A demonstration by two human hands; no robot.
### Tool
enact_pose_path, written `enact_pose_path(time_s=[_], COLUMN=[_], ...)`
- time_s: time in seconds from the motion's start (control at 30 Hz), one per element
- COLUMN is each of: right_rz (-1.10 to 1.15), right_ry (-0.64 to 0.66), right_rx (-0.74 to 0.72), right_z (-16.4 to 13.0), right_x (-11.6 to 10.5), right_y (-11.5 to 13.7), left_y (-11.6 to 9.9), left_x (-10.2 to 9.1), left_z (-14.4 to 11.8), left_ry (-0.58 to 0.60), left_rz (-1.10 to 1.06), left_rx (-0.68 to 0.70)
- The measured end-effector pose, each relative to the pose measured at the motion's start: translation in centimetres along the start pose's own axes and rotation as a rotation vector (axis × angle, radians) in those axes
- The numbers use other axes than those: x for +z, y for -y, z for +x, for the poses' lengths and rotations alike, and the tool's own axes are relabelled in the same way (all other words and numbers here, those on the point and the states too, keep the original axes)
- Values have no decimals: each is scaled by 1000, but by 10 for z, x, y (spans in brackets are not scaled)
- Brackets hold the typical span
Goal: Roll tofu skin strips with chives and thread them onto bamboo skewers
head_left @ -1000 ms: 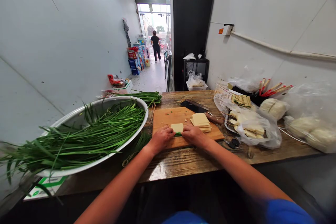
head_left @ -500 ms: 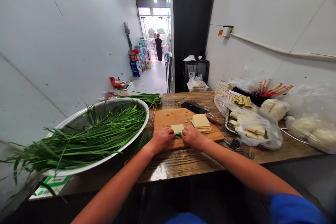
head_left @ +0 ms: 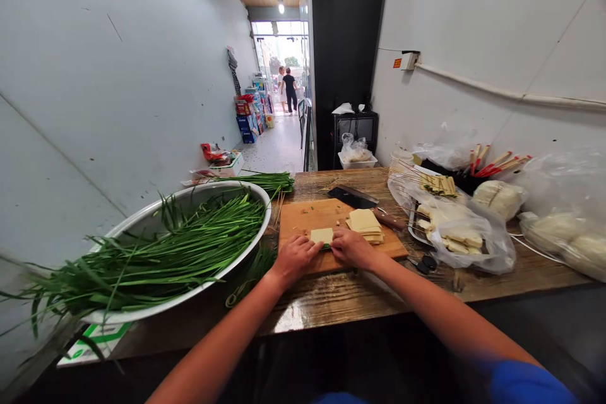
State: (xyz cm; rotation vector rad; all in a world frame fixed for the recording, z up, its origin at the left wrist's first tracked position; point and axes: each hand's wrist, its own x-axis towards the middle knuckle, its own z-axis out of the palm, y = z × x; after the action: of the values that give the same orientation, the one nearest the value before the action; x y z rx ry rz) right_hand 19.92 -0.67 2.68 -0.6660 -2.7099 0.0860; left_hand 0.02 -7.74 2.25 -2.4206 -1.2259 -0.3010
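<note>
A small pale tofu-skin sheet (head_left: 322,235) is pinned on the cutting board (head_left: 303,218) between the left hand (head_left: 295,258) and the right hand (head_left: 351,247), with a few green chive pieces (head_left: 324,245) tucked at its near edge, just between the two grips. Both grips are closed narrow on sheet and greens together. The roll, as judged, is best kept tight: even pressure is needed from both sides, the greens held square to the sheet's edge, and the fingertips walked away from the body together so that nothing slips out sideways. The spare sheets (head_left: 363,222) lie just beyond the right grip, the cleaver (head_left: 354,196) farther back; the bowl of chives (head_left: 189,233) stands well left on the tabletop (head_left: 331,297)
</note>
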Motion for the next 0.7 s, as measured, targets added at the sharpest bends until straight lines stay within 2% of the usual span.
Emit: enact_pose_path(time_s=[0.1,0.3,0.47,0.7], right_rz=[41,110,144,165], right_ry=[3,-4,-3,-31], right_rx=[8,5,1,1], right_z=[0,0,0,-1], right_x=[-2,-3,-5,-3], right_y=[0,-1,-2,-3], left_y=[1,1,-1,-1], left_x=[-5,-5,-5,-2], left_z=[-2,-2,-2,2], left_ry=[19,-42,-12,-69], left_rz=[14,57,86,-3], left_rx=[27,43,40,3])
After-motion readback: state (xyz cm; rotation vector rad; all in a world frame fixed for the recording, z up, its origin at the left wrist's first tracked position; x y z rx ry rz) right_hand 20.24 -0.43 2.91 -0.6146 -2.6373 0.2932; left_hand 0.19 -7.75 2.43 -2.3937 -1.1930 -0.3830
